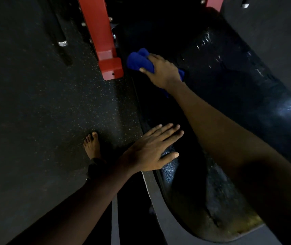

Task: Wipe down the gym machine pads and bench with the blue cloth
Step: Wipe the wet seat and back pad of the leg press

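The blue cloth (137,59) sits bunched at the far left edge of the black padded surface (229,85), just beside the base of a red frame post (104,41). The right arm stretches forward, and the right hand (162,71) curls over the cloth, gripping it against the pad. The left hand (150,152) rests flat on the near left edge, fingers straight and close together. A bare foot (91,145) stands on the speckled floor (35,103).

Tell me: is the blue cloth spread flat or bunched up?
Bunched up. The blue cloth bulges in thick folds from under the right hand, which grips it on the black pad.
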Demonstrator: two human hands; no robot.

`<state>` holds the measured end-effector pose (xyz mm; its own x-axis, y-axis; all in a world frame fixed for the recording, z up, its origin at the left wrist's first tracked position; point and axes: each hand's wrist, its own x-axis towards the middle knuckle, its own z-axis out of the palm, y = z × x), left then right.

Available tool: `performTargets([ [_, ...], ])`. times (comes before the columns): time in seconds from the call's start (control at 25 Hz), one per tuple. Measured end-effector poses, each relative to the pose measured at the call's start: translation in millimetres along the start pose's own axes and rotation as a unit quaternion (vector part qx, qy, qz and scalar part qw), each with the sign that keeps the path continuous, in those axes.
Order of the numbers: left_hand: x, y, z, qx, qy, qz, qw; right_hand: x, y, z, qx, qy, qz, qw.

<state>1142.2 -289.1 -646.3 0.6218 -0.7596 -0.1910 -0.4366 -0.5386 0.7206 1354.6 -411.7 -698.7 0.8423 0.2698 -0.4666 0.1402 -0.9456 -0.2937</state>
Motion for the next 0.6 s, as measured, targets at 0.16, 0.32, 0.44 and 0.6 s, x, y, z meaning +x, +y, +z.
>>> performTargets([
  [0.16,-0.3,1.8,-8.1,0.011,0.006,0.003,1.0,-64.5,-22.1,-0.4,0.025,-0.058,-0.114,0.991],
  [0.32,-2.1,15.1,-16.9,0.003,0.007,-0.026,1.0,-114.9,-22.6,18.7,-0.051,-0.107,-0.27,0.956],
  [0.44,2.1,10.1,-17.4,-0.019,-0.031,-0.027,0.999,-46.0,-26.6,21.9,-0.084,-0.077,-0.168,0.979],
  [0.6,4.9,-8.4,-15.6,-0.038,-0.056,0.008,0.998,46.7,-13.2,22.3,-0.071,-0.011,-0.032,0.997],
])
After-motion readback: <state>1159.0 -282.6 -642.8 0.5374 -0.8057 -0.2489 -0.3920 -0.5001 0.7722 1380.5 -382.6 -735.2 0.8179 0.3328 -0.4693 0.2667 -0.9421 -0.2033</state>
